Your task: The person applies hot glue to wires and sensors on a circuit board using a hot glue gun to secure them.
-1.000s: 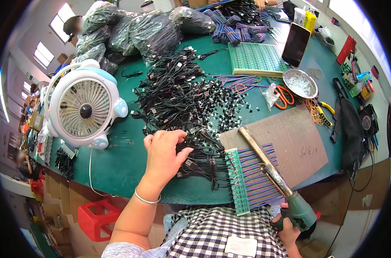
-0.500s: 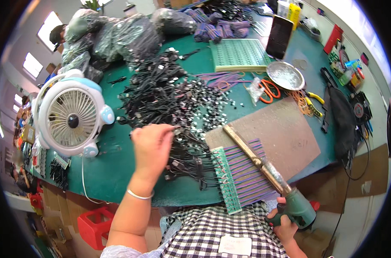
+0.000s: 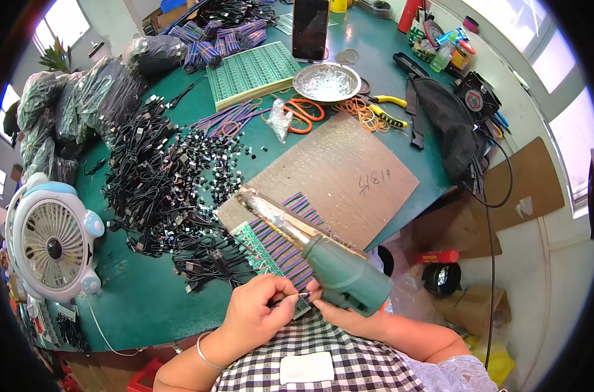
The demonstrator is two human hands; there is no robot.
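My left hand (image 3: 264,308) is closed in a pinch on a thin dark wire (image 3: 303,295), near the lower end of a green circuit board strip (image 3: 256,250). From the strip, purple, blue and dark ribbon wires (image 3: 290,245) run to the right. My right hand (image 3: 339,318) is closed under a green hot air gun (image 3: 346,273) with a long metal nozzle (image 3: 271,217), which slants up left across the wires. The gun's body hides its handle and part of that hand. My right fingertips are close to my left ones, at the wire. Black cables (image 3: 209,264) lie beside the strip.
A brown board (image 3: 339,170) lies under the work. Left are heaped black cables (image 3: 140,176) and a white fan (image 3: 52,235). Further back are orange scissors (image 3: 303,114), a metal bowl (image 3: 326,83), stacked green circuit boards (image 3: 254,72) and a phone (image 3: 310,29). Yellow-handled pliers (image 3: 388,111) lie right.
My left hand has come from the cable pile to the strip's lower end. My right hand and the hot air gun have moved in over the wires. The view has shifted right.
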